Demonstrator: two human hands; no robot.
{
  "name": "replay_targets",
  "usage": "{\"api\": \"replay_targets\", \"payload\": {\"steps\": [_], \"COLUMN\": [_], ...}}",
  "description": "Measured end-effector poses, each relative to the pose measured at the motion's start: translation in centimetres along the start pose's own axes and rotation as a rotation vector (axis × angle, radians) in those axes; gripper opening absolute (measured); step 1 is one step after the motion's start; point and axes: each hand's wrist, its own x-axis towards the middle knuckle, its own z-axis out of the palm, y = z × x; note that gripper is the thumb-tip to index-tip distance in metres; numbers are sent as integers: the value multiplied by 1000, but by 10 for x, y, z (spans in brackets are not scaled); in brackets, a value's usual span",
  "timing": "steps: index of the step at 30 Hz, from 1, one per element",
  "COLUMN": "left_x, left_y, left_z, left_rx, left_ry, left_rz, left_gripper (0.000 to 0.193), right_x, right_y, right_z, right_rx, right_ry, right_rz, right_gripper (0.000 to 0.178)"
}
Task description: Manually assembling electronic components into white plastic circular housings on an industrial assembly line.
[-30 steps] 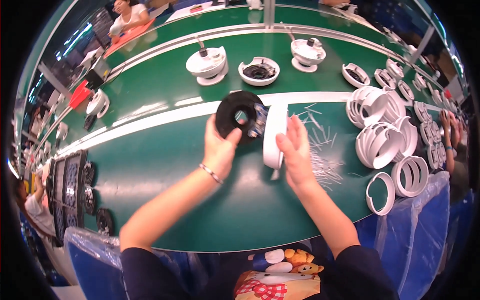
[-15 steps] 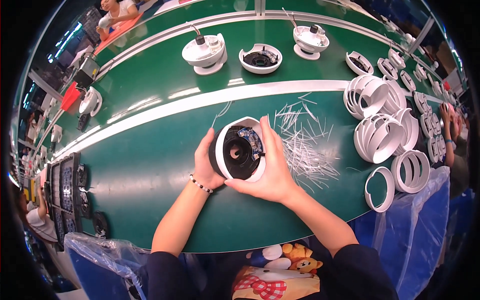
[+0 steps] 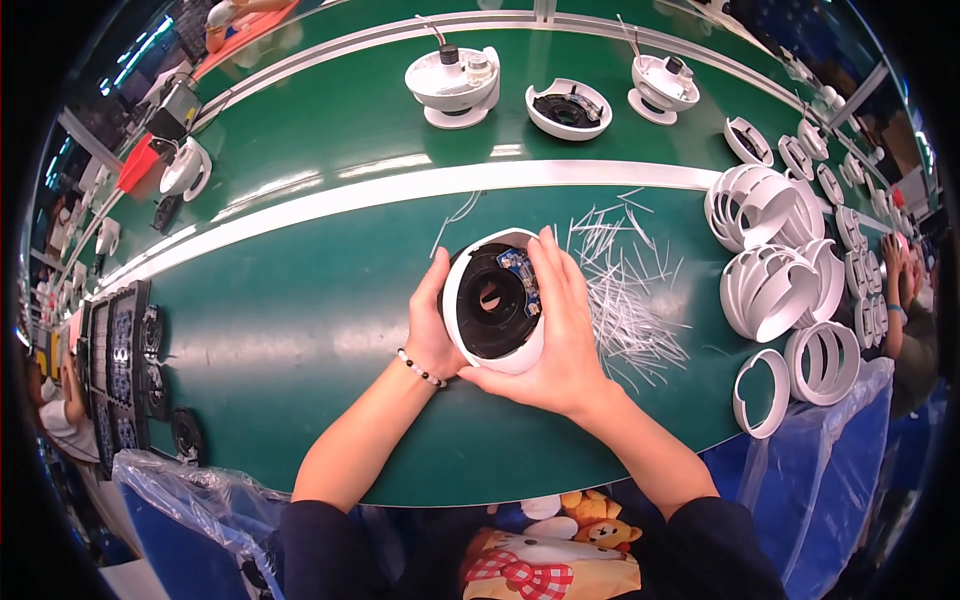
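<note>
One white dome shell with a black ring inside sits clasped between the left hand and right hand mid-worktop, three more housings beyond, bare green to its left, loose white strips right.

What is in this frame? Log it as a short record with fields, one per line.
Setting: green workbench with a white stripe
Left hand: cups the left side of the white round housing
Right hand: wraps the housing's right side and underside
Housing: black insert with a centre hole, small blue circuit board at its rim
Right of hands: loose white strips, stacked white rings
Far side: three white assemblies
</note>
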Motion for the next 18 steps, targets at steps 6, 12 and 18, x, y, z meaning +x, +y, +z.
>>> {"api": "replay_targets", "payload": {"steps": [6,12,18], "left_x": [-3,-3,-5], "left_y": [-2,-6,-11], "left_z": [5,8,-4], "left_rx": [-25,-7,114], "left_ry": [-4,-61,-55], "left_rz": [63,56,84], "left_gripper": [52,85,87], "right_x": [6,7,9], "right_y": [16,7,6], "right_z": [-7,-2,0], "right_rx": [378,-10,-15], "right_ry": [-72,-72,-88], "right_rz": [41,-8,87], "right_gripper": [110,112,112]}}
